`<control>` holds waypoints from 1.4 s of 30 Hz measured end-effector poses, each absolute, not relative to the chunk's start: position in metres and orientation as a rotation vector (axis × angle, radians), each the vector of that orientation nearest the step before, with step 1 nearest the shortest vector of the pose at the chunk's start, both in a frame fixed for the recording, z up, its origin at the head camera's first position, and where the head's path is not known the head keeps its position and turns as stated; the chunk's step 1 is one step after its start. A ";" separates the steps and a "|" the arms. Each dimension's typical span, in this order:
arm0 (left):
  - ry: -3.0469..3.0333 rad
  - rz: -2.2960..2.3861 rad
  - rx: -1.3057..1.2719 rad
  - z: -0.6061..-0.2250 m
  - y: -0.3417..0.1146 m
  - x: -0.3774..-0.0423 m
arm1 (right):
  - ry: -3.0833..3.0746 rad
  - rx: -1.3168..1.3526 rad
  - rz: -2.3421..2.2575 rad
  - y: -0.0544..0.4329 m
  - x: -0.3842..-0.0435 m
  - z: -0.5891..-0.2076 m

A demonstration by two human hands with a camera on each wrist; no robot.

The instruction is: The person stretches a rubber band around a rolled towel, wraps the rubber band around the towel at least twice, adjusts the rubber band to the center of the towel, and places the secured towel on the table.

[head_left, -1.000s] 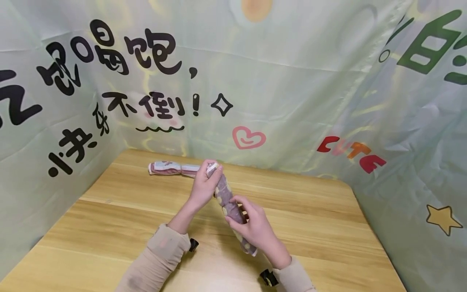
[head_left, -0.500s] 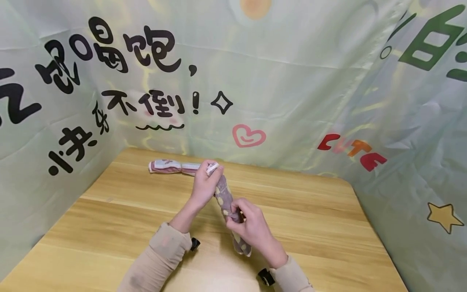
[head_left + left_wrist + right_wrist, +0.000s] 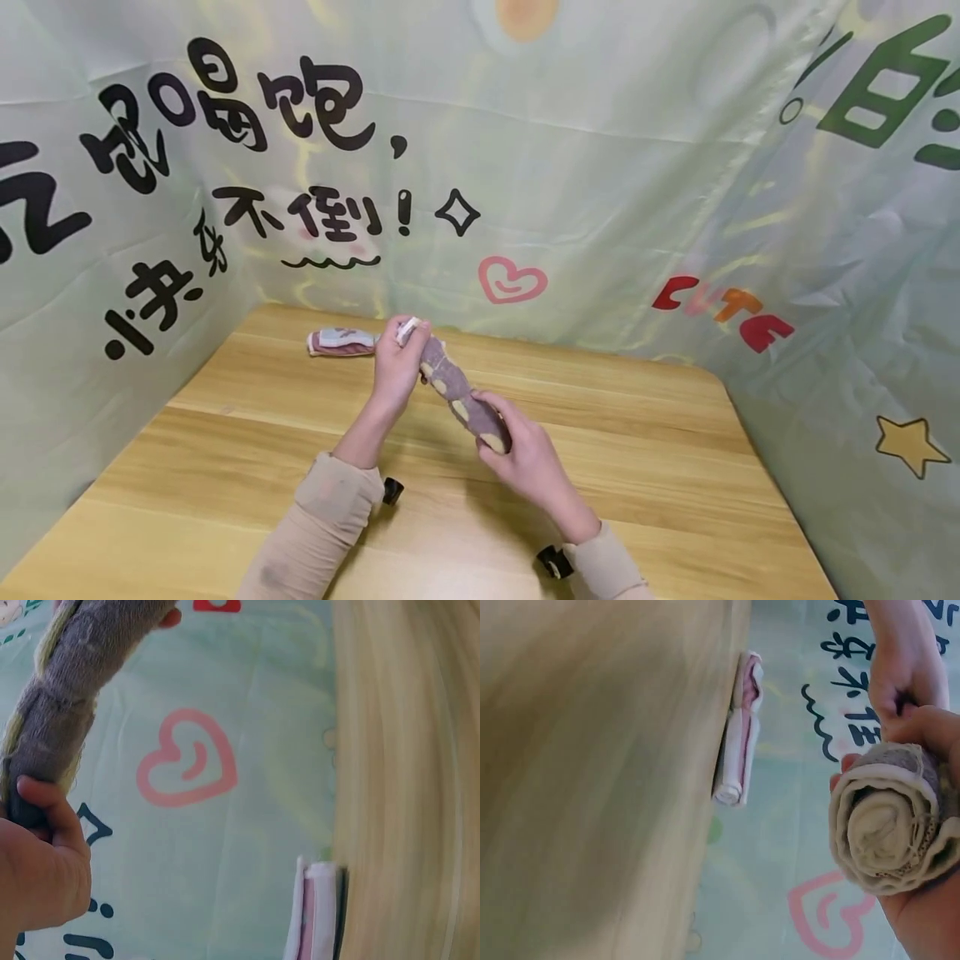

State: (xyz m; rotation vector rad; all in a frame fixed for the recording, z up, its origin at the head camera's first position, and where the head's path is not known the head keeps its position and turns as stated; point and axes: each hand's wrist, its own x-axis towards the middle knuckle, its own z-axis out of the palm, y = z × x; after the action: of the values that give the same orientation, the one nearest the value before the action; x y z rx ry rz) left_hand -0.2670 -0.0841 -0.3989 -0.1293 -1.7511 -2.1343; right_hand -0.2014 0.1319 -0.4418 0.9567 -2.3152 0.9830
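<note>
A rolled towel, purple-grey with cream spots, is held slanting above the table between both hands. My left hand grips its upper, farther end, where a pale tip sticks out over the fist. The right hand holds the nearer end, fingers and thumb around the roll. Partway along, the towel is pinched in to a narrower waist in the left wrist view. Spiral cream layers show at the end of the towel in the right wrist view.
A second rolled towel, pink and pale blue, lies near the table's back edge, partly behind the left hand. It narrows at its middle in the right wrist view. The wooden table is bordered by printed fabric curtains at the back and sides.
The right hand has gone from pinching the towel's middle to holding its nearer end. The left hand has shifted left, and the near end of the roll has come up.
</note>
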 end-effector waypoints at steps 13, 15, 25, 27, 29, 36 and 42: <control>-2.123 -2.037 -0.382 -0.405 -0.109 -0.278 | -2.480 0.752 1.366 0.197 -0.224 -0.426; -2.237 -2.004 -0.445 -0.408 -0.112 -0.281 | -2.528 0.696 1.348 0.212 -0.229 -0.425; -2.720 -1.676 -0.719 -0.434 -0.103 -0.314 | -2.683 0.550 1.205 0.263 -0.274 -0.440; -2.740 -1.608 -0.730 -0.441 -0.100 -0.323 | -2.704 0.529 1.193 0.267 -0.284 -0.446; -2.752 -1.551 -0.721 -0.447 -0.097 -0.334 | -2.728 0.505 1.173 0.268 -0.297 -0.449; -2.786 -1.416 -0.660 -0.461 -0.081 -0.363 | -2.781 0.468 1.171 0.271 -0.332 -0.458; -2.840 -1.190 -0.696 -0.470 -0.075 -0.376 | -2.828 0.476 1.110 0.272 -0.347 -0.469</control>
State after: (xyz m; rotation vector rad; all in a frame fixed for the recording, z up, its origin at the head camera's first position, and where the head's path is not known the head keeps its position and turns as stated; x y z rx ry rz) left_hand -0.3762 -0.0753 -0.4702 -0.6964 -2.8400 -1.1896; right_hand -0.3475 0.2724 -0.4695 0.4765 -2.8279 1.1098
